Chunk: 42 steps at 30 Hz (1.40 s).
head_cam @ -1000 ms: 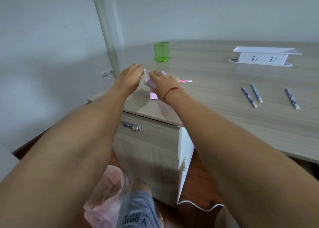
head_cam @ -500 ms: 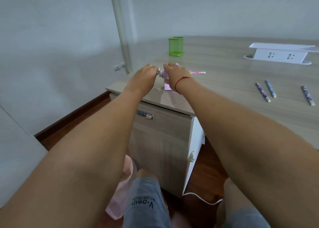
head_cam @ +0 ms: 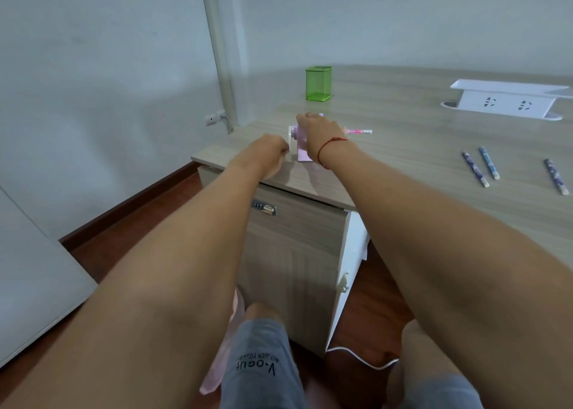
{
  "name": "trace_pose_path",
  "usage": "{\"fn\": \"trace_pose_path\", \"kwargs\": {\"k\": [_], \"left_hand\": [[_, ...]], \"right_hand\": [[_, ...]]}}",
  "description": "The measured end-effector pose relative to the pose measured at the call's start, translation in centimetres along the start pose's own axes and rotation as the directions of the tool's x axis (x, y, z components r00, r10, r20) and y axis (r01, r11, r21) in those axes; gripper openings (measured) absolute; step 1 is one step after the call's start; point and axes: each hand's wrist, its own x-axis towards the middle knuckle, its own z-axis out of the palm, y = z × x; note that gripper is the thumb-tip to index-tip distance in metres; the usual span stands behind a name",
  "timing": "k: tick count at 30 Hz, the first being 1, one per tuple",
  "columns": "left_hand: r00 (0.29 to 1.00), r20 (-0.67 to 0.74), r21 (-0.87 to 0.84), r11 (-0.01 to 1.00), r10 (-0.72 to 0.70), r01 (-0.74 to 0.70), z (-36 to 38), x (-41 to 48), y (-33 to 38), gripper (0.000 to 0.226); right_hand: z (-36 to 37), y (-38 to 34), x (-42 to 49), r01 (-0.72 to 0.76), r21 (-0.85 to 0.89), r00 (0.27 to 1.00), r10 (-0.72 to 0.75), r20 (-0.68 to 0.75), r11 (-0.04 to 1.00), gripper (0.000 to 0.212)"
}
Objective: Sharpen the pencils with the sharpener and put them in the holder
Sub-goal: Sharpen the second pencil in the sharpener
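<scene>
A pink sharpener (head_cam: 302, 156) stands near the left corner of the desk (head_cam: 403, 167). My right hand (head_cam: 319, 131) presses down on top of it and hides most of its body. A pink pencil (head_cam: 359, 131) sticks out of its right side, lying level. My left hand (head_cam: 266, 154) is closed on the white crank (head_cam: 291, 137) at the sharpener's left end. A green mesh holder (head_cam: 318, 83) stands farther back on the desk and looks empty. Three patterned pencils (head_cam: 488, 167) lie loose on the desk to the right.
A white raised socket box (head_cam: 508, 101) sits at the back right. A drawer unit with a lock (head_cam: 263, 208) is under the desk corner. A pink plastic bag (head_cam: 217, 371) lies on the floor by my knees. A wall pipe (head_cam: 217, 52) runs up behind the corner.
My left hand has dropped lower with the crank, from level with the sharpener's top to beside its base. The view has shifted left and down. My right hand stays on the sharpener.
</scene>
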Motion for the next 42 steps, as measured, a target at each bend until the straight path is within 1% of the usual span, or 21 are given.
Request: {"fn": "trace_pose_path", "kwargs": {"k": [3, 6, 10, 12, 15, 19, 21, 25, 29, 32, 37, 39, 42], "left_hand": [[1.000, 0.022, 0.029, 0.999, -0.014, 0.013, 1.6, 0.4, -0.3, 0.025], [0.999, 0.045, 0.103, 0.995, -0.003, -0.002, 2.2, 1.9, -0.9, 0.024], [0.996, 0.073, 0.216, 0.975, 0.044, -0.058, 1.5, 4.5, -1.9, 0.024], [0.997, 0.070, 0.259, 0.965, 0.033, -0.050, 0.7, 5.8, -2.0, 0.023], [0.993, -0.055, 0.292, 0.953, 0.101, -0.081, -0.6, 7.1, -1.9, 0.021], [0.978, -0.136, 0.319, 0.941, 0.161, -0.110, -1.7, 6.9, -1.6, 0.020], [0.966, -0.190, 0.301, 0.947, 0.175, -0.112, -1.6, 6.2, -1.3, 0.022], [0.942, -0.299, 0.230, 0.970, 0.152, -0.083, -2.0, 4.3, -0.3, 0.024], [0.921, -0.349, 0.186, 0.976, 0.174, -0.114, -0.9, 1.5, 0.3, 0.023], [0.924, -0.345, 0.162, 0.980, 0.165, -0.114, 0.1, 0.6, -0.2, 0.018], [0.943, -0.299, 0.150, 0.983, 0.143, -0.101, 0.0, 0.8, -0.3, 0.017], [0.965, -0.223, 0.162, 0.981, 0.142, -0.107, 0.0, 0.6, -0.2, 0.017], [0.986, -0.125, 0.088, 0.991, 0.114, -0.104, 1.2, -0.1, -0.5, 0.021]], "right_hand": [[0.1, 0.2, 0.0, 0.016, -0.015, 1.000, -0.016, -0.015, 1.000, 0.035], [0.0, 0.5, 0.0, 0.043, -0.042, 0.998, -0.044, -0.040, 0.998, 0.034], [0.2, 0.5, 0.6, 0.042, -0.034, 0.999, -0.043, -0.024, 0.999, 0.034], [0.0, 0.5, 0.7, 0.020, -0.020, 1.000, -0.020, -0.002, 1.000, 0.034], [-0.4, 0.5, 0.7, 0.025, -0.015, 1.000, -0.025, 0.013, 1.000, 0.032], [-0.7, 0.3, 0.7, 0.007, -0.007, 1.000, -0.007, 0.018, 1.000, 0.031], [-0.8, 0.2, 0.7, 0.006, -0.015, 1.000, -0.006, 0.019, 1.000, 0.030], [-0.7, -0.1, 0.5, 0.002, -0.032, 1.000, -0.002, -0.005, 0.999, 0.032], [-0.5, -0.4, 0.5, -0.013, -0.047, 1.000, 0.013, -0.005, 0.999, 0.033], [-0.5, -0.6, 0.5, -0.029, -0.053, 1.000, 0.029, 0.007, 0.998, 0.037], [-0.6, -0.2, 0.7, -0.017, -0.066, 1.000, 0.016, -0.017, 0.998, 0.032], [-0.7, -0.1, 0.8, -0.015, -0.074, 0.999, 0.013, -0.031, 0.997, 0.031], [-0.8, 0.0, 0.8, 0.014, -0.082, 1.000, -0.016, -0.022, 0.997, 0.031]]}}
